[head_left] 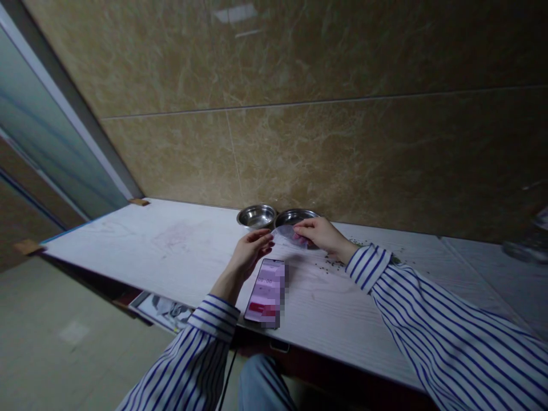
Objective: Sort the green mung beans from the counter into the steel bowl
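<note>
On the pale surface (pixel 188 240), near the wall (pixel 299 148), two shiny bowls sat side by side. The left bowl (pixel 257 216) stood in plain sight, while the right hand (pixel 319 233) hid part of the right bowl (pixel 295 215). Back there by the wall, both bowls were clear of the arms.

A thin, see-through bag (pixel 286 234) was up between the two hands, just in front of the bowls. The right fingers were clamped on its right side, likely because such a floppy thing would sag without a good pinch. The left hand (pixel 250 251) was at the other side, its fingers bent and close together at the bag's edge. The view was dim there, so I could not tell if they gripped it or only touched it.

The phone (pixel 265 288) lay flat, screen up, between the arms and near the front edge, perhaps so that it was easy to see. Small dark bits (pixel 329 262) lay loose under and around the right wrist.
</note>
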A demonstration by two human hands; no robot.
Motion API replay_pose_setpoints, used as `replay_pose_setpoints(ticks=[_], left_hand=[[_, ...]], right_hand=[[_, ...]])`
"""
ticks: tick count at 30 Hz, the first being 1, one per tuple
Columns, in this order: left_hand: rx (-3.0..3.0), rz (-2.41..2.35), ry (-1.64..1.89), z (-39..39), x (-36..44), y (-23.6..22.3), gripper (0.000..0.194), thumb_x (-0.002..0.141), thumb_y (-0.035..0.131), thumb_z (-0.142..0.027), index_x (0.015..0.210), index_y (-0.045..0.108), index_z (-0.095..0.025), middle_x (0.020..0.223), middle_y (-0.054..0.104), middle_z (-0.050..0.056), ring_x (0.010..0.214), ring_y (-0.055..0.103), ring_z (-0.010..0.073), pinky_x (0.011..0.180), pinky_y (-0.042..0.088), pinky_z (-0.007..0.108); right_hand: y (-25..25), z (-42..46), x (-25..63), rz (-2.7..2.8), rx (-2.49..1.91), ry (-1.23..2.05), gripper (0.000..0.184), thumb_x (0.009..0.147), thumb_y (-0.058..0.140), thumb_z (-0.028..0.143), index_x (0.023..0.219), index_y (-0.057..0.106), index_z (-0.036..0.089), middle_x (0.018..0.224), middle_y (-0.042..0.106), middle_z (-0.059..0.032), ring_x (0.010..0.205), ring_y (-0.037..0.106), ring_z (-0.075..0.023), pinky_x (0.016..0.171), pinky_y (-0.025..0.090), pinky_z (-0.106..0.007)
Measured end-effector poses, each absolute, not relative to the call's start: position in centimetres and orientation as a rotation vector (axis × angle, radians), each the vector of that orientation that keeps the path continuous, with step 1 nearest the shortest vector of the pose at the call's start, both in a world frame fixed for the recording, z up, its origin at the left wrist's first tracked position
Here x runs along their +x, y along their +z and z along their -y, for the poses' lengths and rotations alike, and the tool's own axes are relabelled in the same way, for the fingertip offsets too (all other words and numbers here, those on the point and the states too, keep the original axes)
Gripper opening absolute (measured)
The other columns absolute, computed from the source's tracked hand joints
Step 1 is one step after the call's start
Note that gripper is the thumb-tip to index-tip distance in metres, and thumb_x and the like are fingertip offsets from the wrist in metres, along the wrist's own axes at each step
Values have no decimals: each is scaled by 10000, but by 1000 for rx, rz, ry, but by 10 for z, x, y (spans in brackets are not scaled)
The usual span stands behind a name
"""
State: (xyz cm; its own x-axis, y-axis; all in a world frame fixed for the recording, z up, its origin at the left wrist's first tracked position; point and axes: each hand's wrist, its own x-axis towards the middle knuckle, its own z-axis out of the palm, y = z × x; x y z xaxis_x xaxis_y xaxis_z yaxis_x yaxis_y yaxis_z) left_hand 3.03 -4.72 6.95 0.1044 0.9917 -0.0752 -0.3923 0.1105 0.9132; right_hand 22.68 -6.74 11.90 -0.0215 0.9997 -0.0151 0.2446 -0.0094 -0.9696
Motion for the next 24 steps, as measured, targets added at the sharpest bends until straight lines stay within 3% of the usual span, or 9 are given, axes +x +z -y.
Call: replay_pose_setpoints(ticks=[6, 18, 21, 24], left_hand=[[944, -936, 1223, 50, 41, 82, 231, 575, 903, -138, 732, 734, -130, 638, 694, 19, 602, 636, 120, 644, 511, 269], [984, -1112, 1155, 35, 46, 83, 197, 734, 845, -206, 864, 714, -139, 796, 721, 49, 671, 662, 128, 694, 541, 281], [1000, -1186, 1084, 29, 46, 75, 194, 839, 768, -223, 996, 699, -131, 951, 719, 70, 773, 674, 153, 754, 567, 323], [1013, -1248, 992, 22, 47, 69, 355, 941, 658, -339, 1253, 628, -172, 1248, 658, 108, 1024, 671, 243, 853, 584, 452]], right_hand=[[125, 77, 240, 1420, -1362, 1150, 123, 853, 685, 152, 744, 740, 136, 688, 728, -30, 544, 568, -59, 449, 384, -129], [130, 65, 280, 1323, -1448, 1079, 165, 862, 636, 104, 710, 696, 128, 737, 755, -71, 569, 610, -83, 452, 354, -162], [129, 60, 294, 1274, -1471, 1063, 170, 886, 606, 116, 732, 679, 131, 782, 763, -90, 584, 613, -88, 457, 363, -168], [125, 53, 305, 1231, -1488, 1049, 163, 909, 587, 161, 761, 654, 144, 799, 761, -89, 596, 613, -97, 470, 383, -174]])
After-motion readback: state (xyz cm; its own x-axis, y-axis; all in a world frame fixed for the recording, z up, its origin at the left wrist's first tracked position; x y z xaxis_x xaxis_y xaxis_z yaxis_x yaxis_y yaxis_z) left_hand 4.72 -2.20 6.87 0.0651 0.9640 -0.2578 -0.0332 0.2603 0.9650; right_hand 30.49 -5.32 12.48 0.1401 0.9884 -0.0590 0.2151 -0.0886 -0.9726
